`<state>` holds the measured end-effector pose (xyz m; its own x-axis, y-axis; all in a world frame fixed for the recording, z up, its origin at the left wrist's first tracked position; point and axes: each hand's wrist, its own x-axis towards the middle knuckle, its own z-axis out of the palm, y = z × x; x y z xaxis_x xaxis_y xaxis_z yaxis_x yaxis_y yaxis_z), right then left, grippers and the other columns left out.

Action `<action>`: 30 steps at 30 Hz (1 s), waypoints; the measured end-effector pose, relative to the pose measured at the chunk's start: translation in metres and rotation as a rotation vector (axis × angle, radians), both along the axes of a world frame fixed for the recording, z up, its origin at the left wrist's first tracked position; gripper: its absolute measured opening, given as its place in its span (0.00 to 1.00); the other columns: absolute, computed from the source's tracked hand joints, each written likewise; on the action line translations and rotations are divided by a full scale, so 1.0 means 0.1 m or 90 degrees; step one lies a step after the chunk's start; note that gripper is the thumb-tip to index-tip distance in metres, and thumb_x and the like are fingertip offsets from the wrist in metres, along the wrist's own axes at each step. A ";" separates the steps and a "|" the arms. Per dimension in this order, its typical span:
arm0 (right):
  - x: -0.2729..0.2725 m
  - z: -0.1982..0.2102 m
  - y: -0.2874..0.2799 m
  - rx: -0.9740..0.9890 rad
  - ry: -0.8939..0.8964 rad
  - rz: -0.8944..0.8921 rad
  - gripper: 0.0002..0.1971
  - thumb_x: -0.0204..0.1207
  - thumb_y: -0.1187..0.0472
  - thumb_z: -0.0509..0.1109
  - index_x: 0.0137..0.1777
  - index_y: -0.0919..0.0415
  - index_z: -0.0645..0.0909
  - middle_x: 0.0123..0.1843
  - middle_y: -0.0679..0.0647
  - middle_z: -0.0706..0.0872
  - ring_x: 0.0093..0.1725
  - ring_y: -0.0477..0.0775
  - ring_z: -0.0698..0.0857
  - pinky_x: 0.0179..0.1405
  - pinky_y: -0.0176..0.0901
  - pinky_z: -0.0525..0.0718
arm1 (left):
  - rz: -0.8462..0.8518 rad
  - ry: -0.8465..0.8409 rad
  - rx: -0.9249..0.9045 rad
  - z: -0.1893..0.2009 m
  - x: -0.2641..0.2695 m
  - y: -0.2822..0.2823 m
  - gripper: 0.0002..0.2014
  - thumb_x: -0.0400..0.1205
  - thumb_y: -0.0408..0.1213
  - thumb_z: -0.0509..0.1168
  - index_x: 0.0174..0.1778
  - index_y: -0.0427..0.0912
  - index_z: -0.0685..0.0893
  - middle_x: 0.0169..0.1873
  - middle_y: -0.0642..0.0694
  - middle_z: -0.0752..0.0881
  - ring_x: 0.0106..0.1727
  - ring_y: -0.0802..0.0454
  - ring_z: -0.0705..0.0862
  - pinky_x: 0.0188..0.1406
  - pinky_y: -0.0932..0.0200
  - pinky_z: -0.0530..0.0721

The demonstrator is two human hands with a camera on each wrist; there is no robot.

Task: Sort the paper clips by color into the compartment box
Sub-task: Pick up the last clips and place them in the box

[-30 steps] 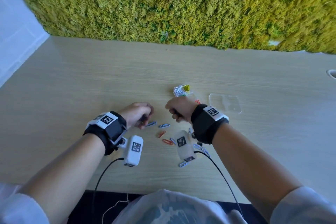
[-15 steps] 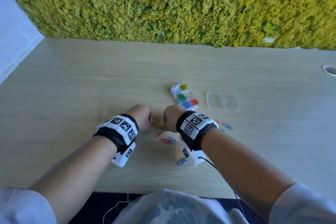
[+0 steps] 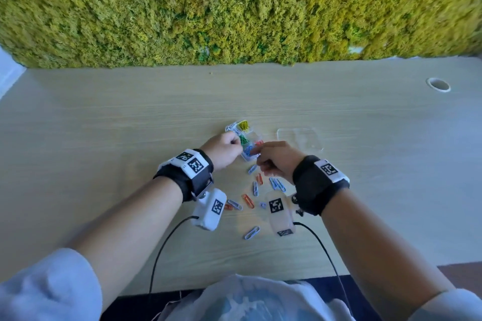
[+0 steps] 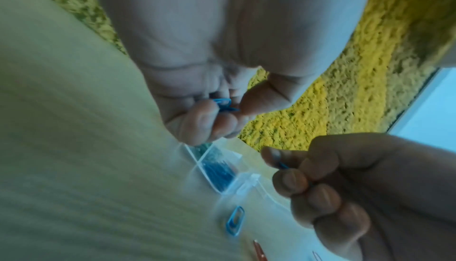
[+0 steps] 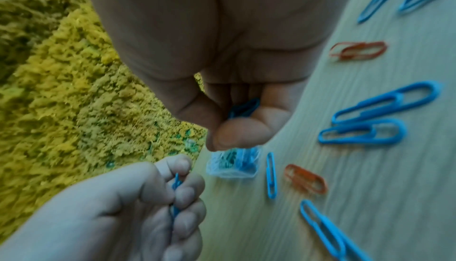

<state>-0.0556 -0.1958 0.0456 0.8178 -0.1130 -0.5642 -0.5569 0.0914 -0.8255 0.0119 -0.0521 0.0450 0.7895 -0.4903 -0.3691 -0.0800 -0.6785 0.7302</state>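
Head view: both hands are up at the clear box (image 3: 254,135) on the surface (image 3: 104,138), w/ yellow, green, red & blue clips sorted inside it; approx. ten blue & orange clips (image 3: 255,188) lie loose just near the wrists. Left wrist view: the left hand (image 4: 207,117) pinches a blue clip (image 4: 223,105) just over the blue part of the box; so I think the step is dropping blues in. Right wrist view: the right hand (image 5: 237,121) curls round another blue clip (image 5: 244,108); next, let go right over the blue part, not the green beside it.
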 end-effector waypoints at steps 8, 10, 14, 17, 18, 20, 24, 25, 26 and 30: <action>-0.19 -0.11 -0.24 -0.050 0.019 -0.036 0.15 0.77 0.77 0.56 0.36 0.63 0.79 0.30 0.59 0.73 0.21 0.49 0.74 0.19 0.29 0.78 | -0.195 -0.258 0.167 0.01 0.10 -0.35 0.08 0.76 0.28 0.59 0.43 0.44 0.81 0.46 0.48 0.78 0.49 0.46 0.79 0.48 0.59 0.76; -0.19 -0.15 -0.26 -0.065 0.022 -0.034 0.15 0.76 0.78 0.57 0.36 0.63 0.79 0.29 0.59 0.74 0.15 0.45 0.74 0.18 0.29 0.77 | -0.242 -0.292 0.206 0.01 0.09 -0.38 0.12 0.76 0.24 0.58 0.48 0.41 0.83 0.51 0.46 0.78 0.51 0.46 0.78 0.50 0.58 0.75; -0.17 -0.15 -0.26 -0.114 0.022 0.003 0.13 0.76 0.77 0.59 0.40 0.62 0.81 0.29 0.57 0.77 0.13 0.41 0.76 0.16 0.29 0.78 | -0.279 -0.301 0.202 0.02 0.06 -0.39 0.19 0.76 0.18 0.58 0.57 0.40 0.83 0.54 0.46 0.78 0.49 0.51 0.76 0.47 0.59 0.75; -0.13 -0.09 -0.23 -0.205 0.020 0.059 0.12 0.77 0.75 0.60 0.49 0.62 0.82 0.30 0.57 0.79 0.13 0.38 0.75 0.13 0.25 0.72 | -0.282 -0.302 0.154 0.03 0.05 -0.36 0.22 0.75 0.18 0.58 0.58 0.43 0.83 0.51 0.47 0.79 0.51 0.50 0.78 0.49 0.58 0.78; -0.11 -0.07 -0.22 -0.250 0.016 0.075 0.12 0.77 0.74 0.61 0.52 0.62 0.82 0.29 0.56 0.79 0.13 0.38 0.76 0.11 0.24 0.69 | -0.265 -0.304 0.131 0.04 0.06 -0.33 0.22 0.75 0.18 0.57 0.57 0.45 0.84 0.49 0.49 0.79 0.50 0.51 0.78 0.49 0.58 0.78; -0.04 -0.05 -0.18 -0.332 -0.004 0.098 0.13 0.77 0.73 0.61 0.55 0.62 0.83 0.28 0.54 0.80 0.21 0.43 0.79 0.16 0.26 0.73 | -0.200 -0.316 0.082 0.03 0.08 -0.27 0.21 0.76 0.19 0.56 0.56 0.45 0.84 0.48 0.50 0.81 0.47 0.51 0.80 0.47 0.59 0.79; 0.14 0.05 -0.06 -0.553 -0.056 0.198 0.17 0.78 0.69 0.59 0.60 0.57 0.85 0.44 0.53 0.86 0.46 0.54 0.84 0.49 0.40 0.82 | -0.101 -0.319 0.047 0.01 0.13 -0.06 0.18 0.76 0.22 0.59 0.55 0.43 0.85 0.43 0.49 0.82 0.40 0.52 0.77 0.45 0.60 0.78; 0.19 0.09 -0.02 -0.612 -0.067 0.235 0.18 0.79 0.68 0.58 0.60 0.55 0.85 0.52 0.53 0.87 0.52 0.55 0.85 0.52 0.40 0.81 | -0.098 -0.316 0.060 0.00 0.13 0.00 0.17 0.76 0.24 0.60 0.55 0.43 0.85 0.42 0.49 0.83 0.40 0.52 0.78 0.46 0.58 0.80; 0.23 0.12 0.01 -0.658 -0.077 0.266 0.19 0.79 0.68 0.57 0.61 0.54 0.84 0.59 0.54 0.86 0.57 0.55 0.84 0.54 0.40 0.81 | -0.100 -0.309 0.076 -0.01 0.13 0.06 0.17 0.75 0.25 0.61 0.55 0.44 0.86 0.42 0.48 0.84 0.40 0.51 0.79 0.47 0.57 0.81; 0.37 0.17 0.16 -0.739 -0.090 0.346 0.19 0.78 0.70 0.59 0.63 0.56 0.82 0.62 0.57 0.83 0.57 0.60 0.85 0.56 0.48 0.86 | -0.078 -0.220 0.128 -0.09 0.06 0.24 0.10 0.76 0.31 0.63 0.47 0.50 0.84 0.40 0.51 0.84 0.43 0.49 0.83 0.50 0.58 0.81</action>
<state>-0.0187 -0.1797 0.0623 0.9577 -0.1113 -0.2653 -0.1970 -0.9256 -0.3231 0.0178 -0.0277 0.0357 0.8240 -0.5337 -0.1903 -0.3864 -0.7750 0.5001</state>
